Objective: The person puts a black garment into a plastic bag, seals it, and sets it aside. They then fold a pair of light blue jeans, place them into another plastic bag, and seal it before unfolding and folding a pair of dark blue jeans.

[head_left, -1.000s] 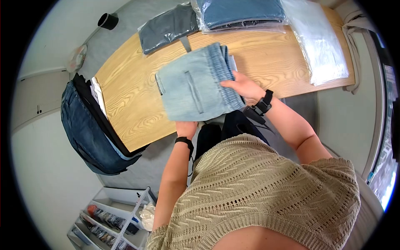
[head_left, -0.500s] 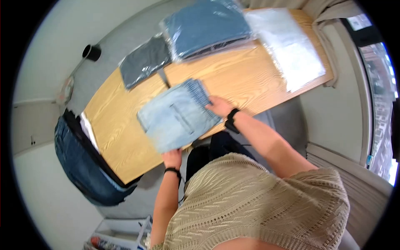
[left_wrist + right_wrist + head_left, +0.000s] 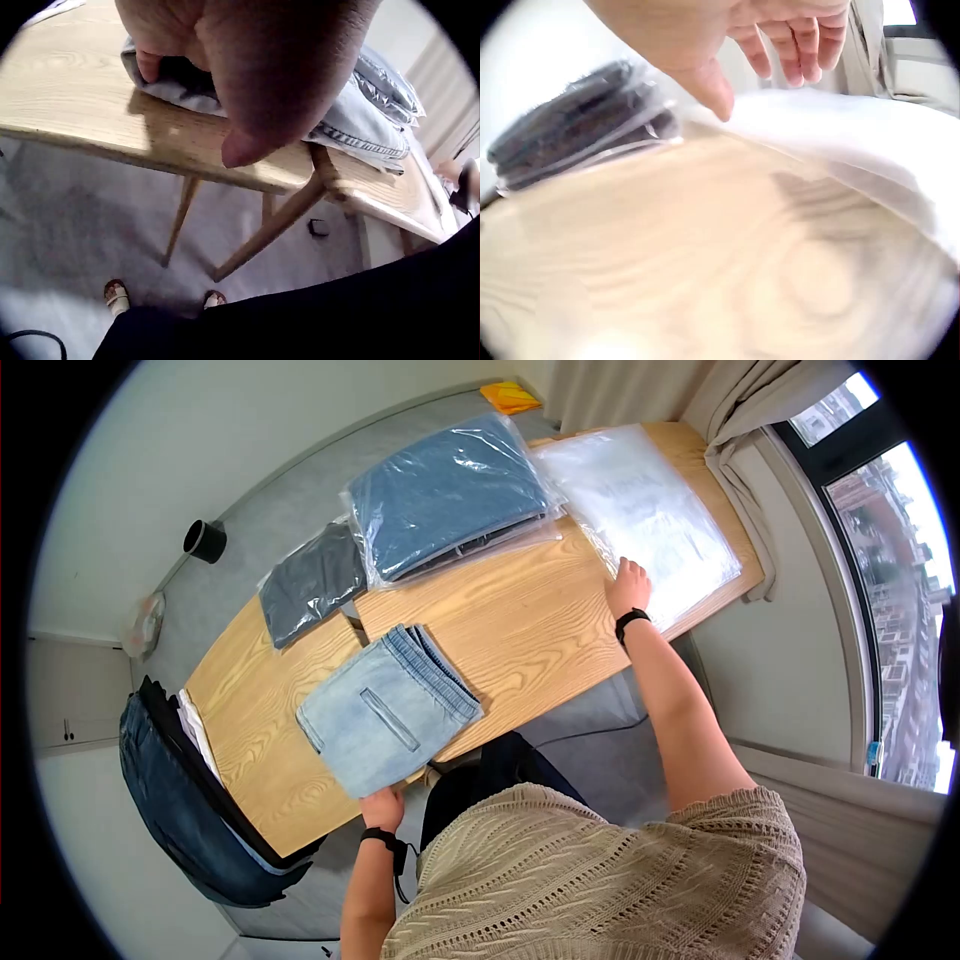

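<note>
Folded light-blue jeans (image 3: 390, 710) with an elastic waistband lie on the wooden table. My left hand (image 3: 383, 810) rests at their near-left edge; in the left wrist view that hand (image 3: 255, 67) lies over the folded denim (image 3: 360, 124), its thumb lowered at the table edge, most fingers hidden. My right hand (image 3: 628, 592) is over the near-left edge of a stack of clear plastic bags (image 3: 650, 510). The right wrist view shows this hand (image 3: 742, 45) with fingers relaxed and apart above the bags (image 3: 817, 124), holding nothing.
Bagged blue garments (image 3: 450, 495) and a bagged dark garment (image 3: 315, 582) lie along the table's far side. Dark jeans (image 3: 190, 810) hang over the left end. A black bin (image 3: 206, 541) stands on the floor, and a curtain (image 3: 740, 470) hangs at the right.
My right hand has let go of the jeans' waistband and moved right to the plastic bags. My left hand remains at the jeans. The head view has shifted.
</note>
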Available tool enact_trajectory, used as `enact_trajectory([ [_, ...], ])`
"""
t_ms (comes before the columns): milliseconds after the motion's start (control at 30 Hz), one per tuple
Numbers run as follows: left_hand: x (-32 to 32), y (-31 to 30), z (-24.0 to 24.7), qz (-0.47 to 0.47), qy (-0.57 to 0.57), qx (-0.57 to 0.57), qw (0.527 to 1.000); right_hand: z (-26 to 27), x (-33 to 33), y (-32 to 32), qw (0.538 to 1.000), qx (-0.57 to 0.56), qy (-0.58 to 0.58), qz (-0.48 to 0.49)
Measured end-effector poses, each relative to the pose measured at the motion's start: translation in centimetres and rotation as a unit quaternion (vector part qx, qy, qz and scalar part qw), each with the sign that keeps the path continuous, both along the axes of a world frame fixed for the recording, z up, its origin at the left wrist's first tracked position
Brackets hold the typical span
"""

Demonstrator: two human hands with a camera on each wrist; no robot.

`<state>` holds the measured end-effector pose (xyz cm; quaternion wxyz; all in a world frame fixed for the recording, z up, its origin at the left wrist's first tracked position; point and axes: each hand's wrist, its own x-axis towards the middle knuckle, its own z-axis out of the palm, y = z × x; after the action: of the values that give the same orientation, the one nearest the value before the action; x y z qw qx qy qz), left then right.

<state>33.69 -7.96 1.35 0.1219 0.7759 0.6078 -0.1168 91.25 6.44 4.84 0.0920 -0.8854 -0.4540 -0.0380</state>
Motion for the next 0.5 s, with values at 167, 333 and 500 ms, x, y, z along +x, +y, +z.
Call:
enact_trajectory([
  [167, 0.3, -0.1, 0.5, 0.027, -0.031, 0.009, 0.999, -2.0, 3.4, 0.1, 0.991, -0.132, 0.008, -0.02],
  [333, 0.9, 0.5, 1.6, 0.042, 0.016, -0.075, 0.996, -3.0, 5.4, 0.3, 0.984, -0.179, 0.012, -0.012],
  [500, 0.5, 0.1, 0.7, 0.008, 0.009, -0.003, 1.0, -0.5, 2.5, -0.2, 0.991, -0.124, -0.01, 0.04],
])
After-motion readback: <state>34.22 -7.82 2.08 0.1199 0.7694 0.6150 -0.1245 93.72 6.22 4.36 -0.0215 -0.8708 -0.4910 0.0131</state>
